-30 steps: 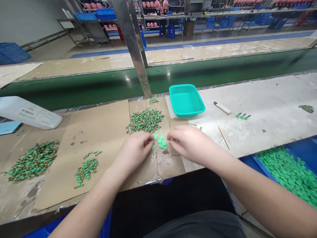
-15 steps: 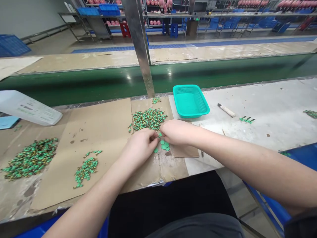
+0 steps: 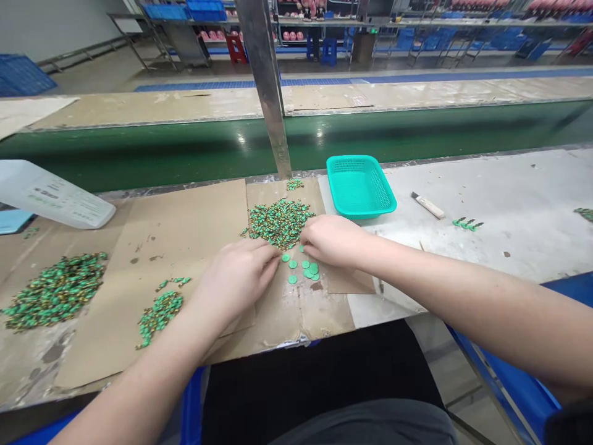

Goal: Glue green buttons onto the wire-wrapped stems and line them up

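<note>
While both bare hands stay low over a brown cardboard sheet (image 3: 319,315), the left hand (image 3: 236,278) and the right hand (image 3: 331,241) have loosely curled fingers; I cannot tell if they grip anything. Flat round green discs (image 3: 301,267), without long axis, lie scattered between them, just below a heap of small green-and-gold pieces (image 3: 280,224).

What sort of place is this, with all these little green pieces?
Probably a factory workshop: there's a long production line with a green conveyor belt, heaps of small green parts on cardboard sheets, and shelves of pink figures beyond.
</note>
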`<move>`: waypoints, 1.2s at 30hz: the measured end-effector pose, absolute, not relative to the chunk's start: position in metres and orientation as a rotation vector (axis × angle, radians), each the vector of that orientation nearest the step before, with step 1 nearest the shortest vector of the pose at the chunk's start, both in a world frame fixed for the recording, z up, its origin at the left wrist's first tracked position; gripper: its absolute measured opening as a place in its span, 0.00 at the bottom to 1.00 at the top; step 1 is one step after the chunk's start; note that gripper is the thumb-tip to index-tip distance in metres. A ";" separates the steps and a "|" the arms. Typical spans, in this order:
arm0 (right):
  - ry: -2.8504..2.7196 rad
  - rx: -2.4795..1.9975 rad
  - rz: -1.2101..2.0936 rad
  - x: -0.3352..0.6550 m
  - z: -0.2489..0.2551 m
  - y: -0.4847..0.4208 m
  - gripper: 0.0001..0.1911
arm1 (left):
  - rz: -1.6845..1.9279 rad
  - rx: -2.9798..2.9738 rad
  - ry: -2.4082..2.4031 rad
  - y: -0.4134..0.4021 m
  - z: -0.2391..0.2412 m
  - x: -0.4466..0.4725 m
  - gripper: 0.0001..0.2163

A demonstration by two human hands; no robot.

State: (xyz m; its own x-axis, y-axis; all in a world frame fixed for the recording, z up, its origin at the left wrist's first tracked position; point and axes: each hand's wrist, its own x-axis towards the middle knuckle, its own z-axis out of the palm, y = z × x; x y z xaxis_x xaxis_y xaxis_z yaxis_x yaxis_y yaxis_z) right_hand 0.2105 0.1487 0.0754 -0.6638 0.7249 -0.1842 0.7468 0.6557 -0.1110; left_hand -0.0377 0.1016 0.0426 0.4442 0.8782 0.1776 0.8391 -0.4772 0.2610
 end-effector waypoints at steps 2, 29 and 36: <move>2.733 1.261 -0.274 0.207 0.075 0.151 0.12 | 0.529 2.472 1.599 0.097 0.045 -0.044 0.14; 2.701 1.178 -0.382 0.226 0.079 0.116 0.11 | 0.408 2.496 1.399 0.071 0.026 -0.002 0.09; 2.727 1.267 -0.382 0.235 0.085 0.110 0.14 | 0.343 2.516 1.432 0.077 0.027 -0.006 0.12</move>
State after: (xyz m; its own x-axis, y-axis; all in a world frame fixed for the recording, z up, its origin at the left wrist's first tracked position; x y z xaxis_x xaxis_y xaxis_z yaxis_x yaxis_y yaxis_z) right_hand 0.2346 0.1103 0.0851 -0.6457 0.7358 -0.2040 0.7636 0.6201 -0.1801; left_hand -0.0060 0.0772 0.0268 0.4962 0.8635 0.0903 0.8107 -0.4981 0.3077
